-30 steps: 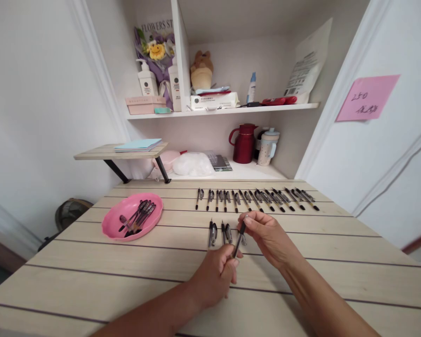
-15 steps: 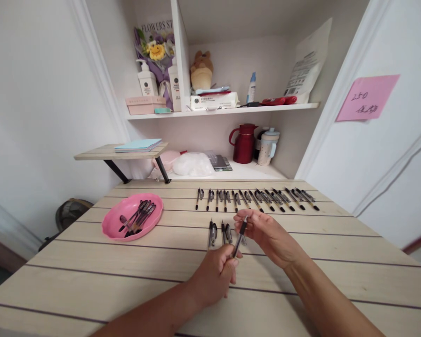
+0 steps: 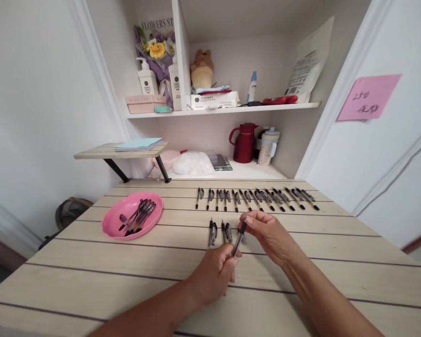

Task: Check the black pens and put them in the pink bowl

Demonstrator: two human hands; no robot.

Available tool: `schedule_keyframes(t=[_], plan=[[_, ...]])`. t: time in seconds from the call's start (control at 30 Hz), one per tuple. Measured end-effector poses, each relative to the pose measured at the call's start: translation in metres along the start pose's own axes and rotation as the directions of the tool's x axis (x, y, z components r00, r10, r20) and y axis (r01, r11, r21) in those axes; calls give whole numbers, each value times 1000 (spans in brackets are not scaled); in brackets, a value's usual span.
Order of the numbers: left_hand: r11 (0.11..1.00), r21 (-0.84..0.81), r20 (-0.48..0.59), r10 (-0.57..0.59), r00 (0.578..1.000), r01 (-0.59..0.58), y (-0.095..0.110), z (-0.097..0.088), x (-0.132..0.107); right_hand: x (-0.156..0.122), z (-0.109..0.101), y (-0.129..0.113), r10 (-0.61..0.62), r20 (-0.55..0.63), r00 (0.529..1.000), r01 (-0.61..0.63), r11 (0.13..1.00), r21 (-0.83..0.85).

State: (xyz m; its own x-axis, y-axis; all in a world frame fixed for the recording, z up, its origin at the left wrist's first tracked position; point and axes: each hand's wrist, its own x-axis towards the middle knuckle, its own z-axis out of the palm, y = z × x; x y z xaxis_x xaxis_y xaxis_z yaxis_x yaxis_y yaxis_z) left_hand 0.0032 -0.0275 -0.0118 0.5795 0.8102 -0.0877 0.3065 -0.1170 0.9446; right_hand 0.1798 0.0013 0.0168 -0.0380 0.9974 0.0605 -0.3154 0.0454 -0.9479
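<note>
A black pen (image 3: 239,239) is held between both hands above the wooden table (image 3: 91,271). My left hand (image 3: 212,276) is closed round its lower end. My right hand (image 3: 268,234) pinches its upper end with thumb and fingers. Just beyond the hands lie two pens with their caps (image 3: 219,232) side by side. Farther back a long row of pens and caps (image 3: 256,197) stretches across the table. A pink dish (image 3: 115,224) at the left holds several more black pens (image 3: 137,216).
Behind the table is an alcove with a red jug (image 3: 244,142), a pale mug (image 3: 268,146) and a white bag (image 3: 192,164). A small raised shelf (image 3: 121,152) carries a blue notebook. A pink note (image 3: 368,97) sticks to the right wall.
My right hand's fingers have shifted slightly on the pen's upper end; the left hand and the pen have stayed almost still.
</note>
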Motion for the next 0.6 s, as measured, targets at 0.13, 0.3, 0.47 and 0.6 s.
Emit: schedule_keyframes(t=[0.13, 0.3, 0.47, 0.6], plan=[[1000, 5, 5, -1, 1000, 1, -1, 0, 0, -1, 0, -1, 20, 63, 998, -22, 999, 34], [1000, 1, 1, -9, 1000, 9, 0, -1, 0, 1, -1, 0, -10, -7, 1000, 9, 999, -35], [1000, 7, -2, -6, 1000, 6, 0, -2, 0, 1, -1, 1, 28, 43, 999, -28, 1000, 0], [1000, 24, -7, -15, 1000, 15, 1, -2, 0, 2, -2, 3, -1, 9, 1000, 1, 999, -33]])
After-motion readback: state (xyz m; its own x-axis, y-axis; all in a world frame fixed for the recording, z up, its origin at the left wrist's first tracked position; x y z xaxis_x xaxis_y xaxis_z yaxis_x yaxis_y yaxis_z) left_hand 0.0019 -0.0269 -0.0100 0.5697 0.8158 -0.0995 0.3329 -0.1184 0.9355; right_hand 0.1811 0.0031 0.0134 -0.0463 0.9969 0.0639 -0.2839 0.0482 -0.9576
